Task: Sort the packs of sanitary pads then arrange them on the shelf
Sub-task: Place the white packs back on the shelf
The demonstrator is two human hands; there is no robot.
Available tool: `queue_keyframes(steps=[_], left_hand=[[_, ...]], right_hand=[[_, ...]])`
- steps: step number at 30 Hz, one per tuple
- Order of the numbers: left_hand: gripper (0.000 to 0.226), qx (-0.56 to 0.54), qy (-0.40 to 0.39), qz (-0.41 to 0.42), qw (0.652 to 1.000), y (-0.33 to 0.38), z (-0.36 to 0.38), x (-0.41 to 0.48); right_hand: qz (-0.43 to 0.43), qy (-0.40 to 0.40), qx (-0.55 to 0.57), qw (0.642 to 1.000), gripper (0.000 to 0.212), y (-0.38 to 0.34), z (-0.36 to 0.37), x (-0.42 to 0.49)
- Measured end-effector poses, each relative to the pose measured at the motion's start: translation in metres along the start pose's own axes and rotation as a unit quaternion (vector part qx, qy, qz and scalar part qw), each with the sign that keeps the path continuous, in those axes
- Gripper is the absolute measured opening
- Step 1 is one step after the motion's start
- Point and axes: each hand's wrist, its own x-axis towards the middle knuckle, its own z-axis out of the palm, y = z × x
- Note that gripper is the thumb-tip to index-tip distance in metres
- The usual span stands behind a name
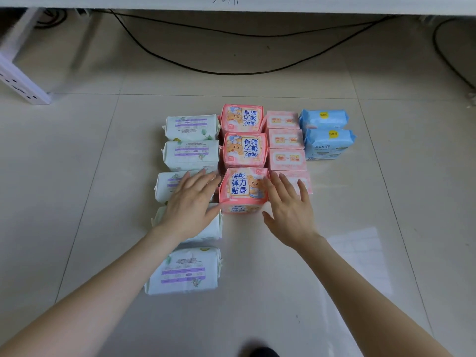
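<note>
Packs lie in 4 colour columns on the floor. Left hand and right hand, fingers spread straight, flank the nearest pink pack; contact unclear.

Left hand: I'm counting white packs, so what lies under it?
The left hand covers the middles of two: the third white pack and the fourth white pack in the column. Only their edges show.

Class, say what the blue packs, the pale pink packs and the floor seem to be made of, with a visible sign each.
Blue packs: likely soft plastic film, slight sheen; puffy, crimped ends. Pale pink packs: perhaps card boxes, matte; flat faces, sharp edges. Floor: glazed tile; grout lines, reflection.
</note>
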Motion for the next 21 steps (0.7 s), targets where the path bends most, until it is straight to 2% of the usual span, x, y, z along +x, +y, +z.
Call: queue_keyframes(steps=[7, 15, 21], left_hand=[[0.063, 0.123, -0.052, -0.012, 0.991, 0.031, -0.048, -0.039], [0.063, 0.128, -0.128, -0.033, 0.983, 0.053, -0.141, -0.044], [0.067, 0.122, -0.137, -0.050, 0.982, 0.013, -0.196, -0.025]], right_hand=[[0.014, -0.066, -0.041, 0.997, 0.080, -0.020, -0.056, -0.031], [0.022, -0.129, -0.021, 0.991, 0.076, -0.046, -0.154, -0.042], [0.031, -0.146, 0.021, 0.989, 0.073, -0.080, -0.199, -0.008]])
